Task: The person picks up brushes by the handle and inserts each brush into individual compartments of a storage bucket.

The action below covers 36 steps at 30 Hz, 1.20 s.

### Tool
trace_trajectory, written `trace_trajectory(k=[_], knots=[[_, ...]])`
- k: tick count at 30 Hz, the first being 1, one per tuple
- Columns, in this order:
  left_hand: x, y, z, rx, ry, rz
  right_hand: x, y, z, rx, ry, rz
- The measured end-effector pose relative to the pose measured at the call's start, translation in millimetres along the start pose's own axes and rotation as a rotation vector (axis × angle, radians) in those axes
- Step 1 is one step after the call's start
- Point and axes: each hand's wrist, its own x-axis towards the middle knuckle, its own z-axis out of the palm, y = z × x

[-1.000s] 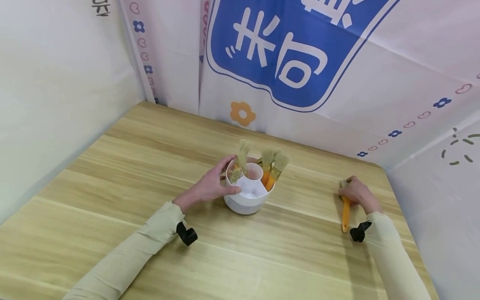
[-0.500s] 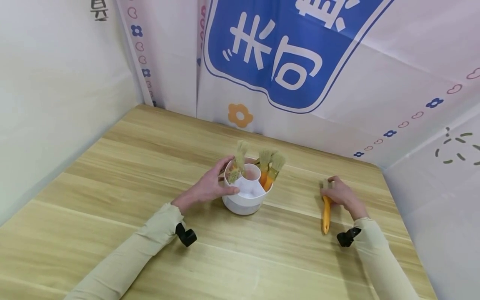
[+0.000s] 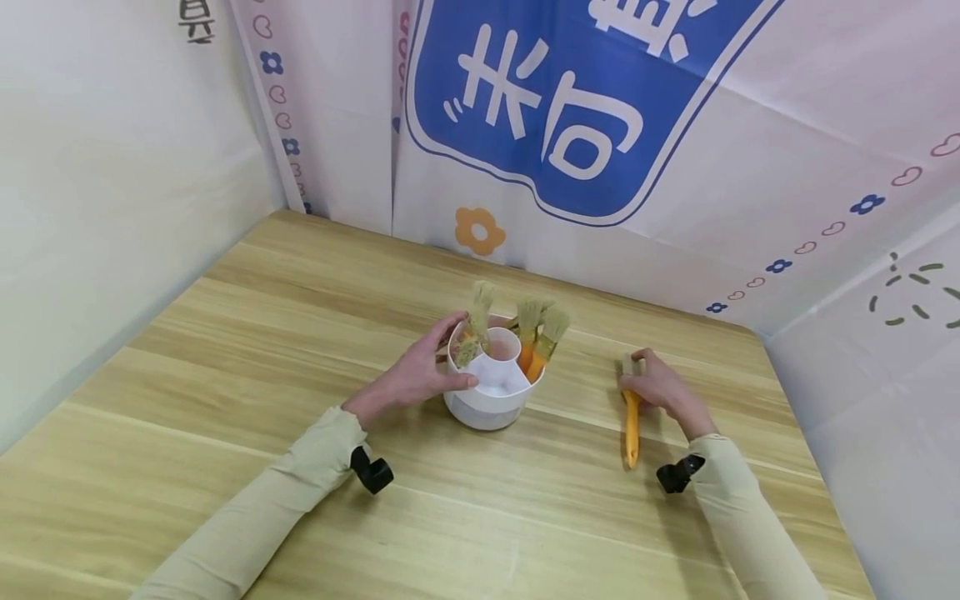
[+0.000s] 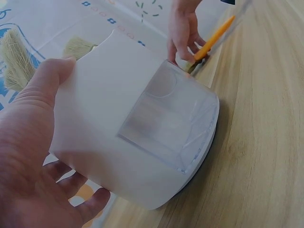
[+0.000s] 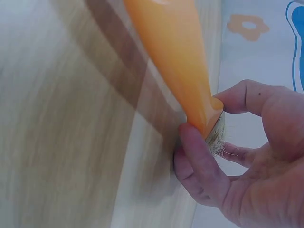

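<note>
A white round divided holder (image 3: 487, 408) stands on the wooden table, with a round cup in its middle. My left hand (image 3: 420, 371) grips its left side, thumb at the near rim and fingers round the back. Several bristle brushes stand in its compartments, bristles up; two with orange handles (image 3: 534, 360) lean at the right, and another brush (image 3: 482, 310) rises at the left. Off to the right, my right hand (image 3: 660, 387) pinches a paintbrush (image 3: 632, 429) near its ferrule. Its orange handle points toward me, low over the table. The right wrist view shows thumb and fingers on either side of the brush (image 5: 175, 61).
The wooden table (image 3: 360, 533) runs back to a printed sheet (image 3: 345, 125) with a blue sign. White side walls (image 3: 112, 167) border it at left and right. Each sleeve carries a black wrist mount (image 3: 371, 471).
My right hand has moved left across the table toward the holder, carrying the paintbrush along. My left hand keeps its grip on the holder. The head view has shifted slightly.
</note>
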Motion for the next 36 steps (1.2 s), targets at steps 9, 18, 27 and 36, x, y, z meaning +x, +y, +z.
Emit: trace_trajectory(k=[9,18,27,36], knots=[[-0.3,-1.5,0.2,0.002,-0.004,0.034,-1.9,-7.3,6.9,0.027,-0.002,-0.010],[0.2,-2.6,-0.1,-0.003,-0.003,0.052,-6.2,-23.0,12.1,0.048,0.046,-0.082],[0.5,-1.0,-1.0,0.016,-0.011,0.044,-12.1,-42.9,17.4,0.074,0.169,-0.175],[0.3,-1.2,-0.8,0.026,-0.013,0.016,-19.5,-55.5,21.2,0.159,0.223,-0.235]])
